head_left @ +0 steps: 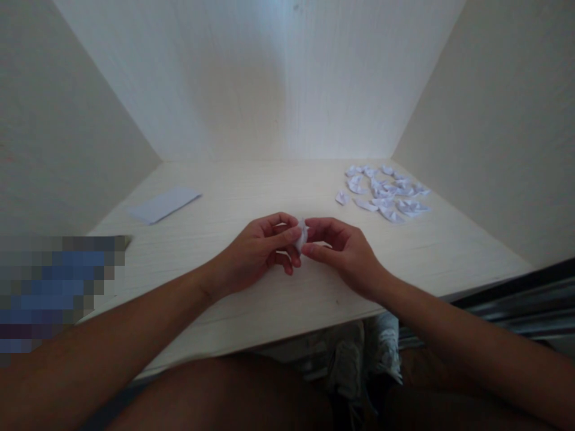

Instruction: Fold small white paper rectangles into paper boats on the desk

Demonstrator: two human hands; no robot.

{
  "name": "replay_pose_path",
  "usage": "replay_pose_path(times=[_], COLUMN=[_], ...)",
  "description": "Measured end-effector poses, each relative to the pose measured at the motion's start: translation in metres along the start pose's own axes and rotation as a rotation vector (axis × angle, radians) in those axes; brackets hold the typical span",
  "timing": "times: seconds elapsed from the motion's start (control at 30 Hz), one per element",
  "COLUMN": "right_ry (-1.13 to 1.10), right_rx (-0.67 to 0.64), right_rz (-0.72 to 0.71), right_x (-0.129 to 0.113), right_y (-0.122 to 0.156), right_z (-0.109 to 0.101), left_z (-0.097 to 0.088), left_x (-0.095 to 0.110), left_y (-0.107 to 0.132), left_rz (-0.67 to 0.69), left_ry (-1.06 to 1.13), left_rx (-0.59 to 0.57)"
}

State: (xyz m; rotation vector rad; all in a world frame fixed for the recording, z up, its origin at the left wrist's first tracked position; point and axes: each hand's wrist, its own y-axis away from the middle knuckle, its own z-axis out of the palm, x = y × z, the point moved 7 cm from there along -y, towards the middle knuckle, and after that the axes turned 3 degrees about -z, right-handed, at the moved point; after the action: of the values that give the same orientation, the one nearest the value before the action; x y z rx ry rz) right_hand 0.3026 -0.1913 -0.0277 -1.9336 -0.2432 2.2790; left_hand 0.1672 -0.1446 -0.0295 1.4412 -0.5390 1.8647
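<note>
Fingers (284,238) of the left hand (254,248) are clamped on a small folded paper piece (301,238), thumb across its face, seemingly to steady it; thumb and forefinger of the right hand (353,251) close on its opposite side, perhaps so both edges stay controlled. It is held just above the pale table (251,191), near the middle. Beyond, flat paper (166,205) lies left and loose folded pieces (381,188) cluster right, likely to keep the two kinds separate.

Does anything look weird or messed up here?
Yes: the left side has a blocky, blurred patch, hiding what's there. The folded papers lie jumbled at the right, but I see nothing spilled or plainly damaged.
</note>
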Motion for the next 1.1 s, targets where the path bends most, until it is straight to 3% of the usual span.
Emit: replay_pose_path(times=[0.33,0.63,1.1], right_ry=[-0.133,-0.172,0.109], right_rx=[-0.141,-0.207,-0.135], right_rz=[0.134,0.171,-0.042], right_x=[-0.002,-0.002,-0.036], right_y=[0.003,0.010,0.004], right_z=[0.003,0.000,0.002], left_z=[0.018,0.025,0.029], left_x=[0.010,0.022,0.027], left_y=[0.008,0.017,0.029], left_rz=[0.084,0.192,0.364], left_ry=[-0.111,-0.358,-0.643], left_rx=[-0.084,0.021,0.152])
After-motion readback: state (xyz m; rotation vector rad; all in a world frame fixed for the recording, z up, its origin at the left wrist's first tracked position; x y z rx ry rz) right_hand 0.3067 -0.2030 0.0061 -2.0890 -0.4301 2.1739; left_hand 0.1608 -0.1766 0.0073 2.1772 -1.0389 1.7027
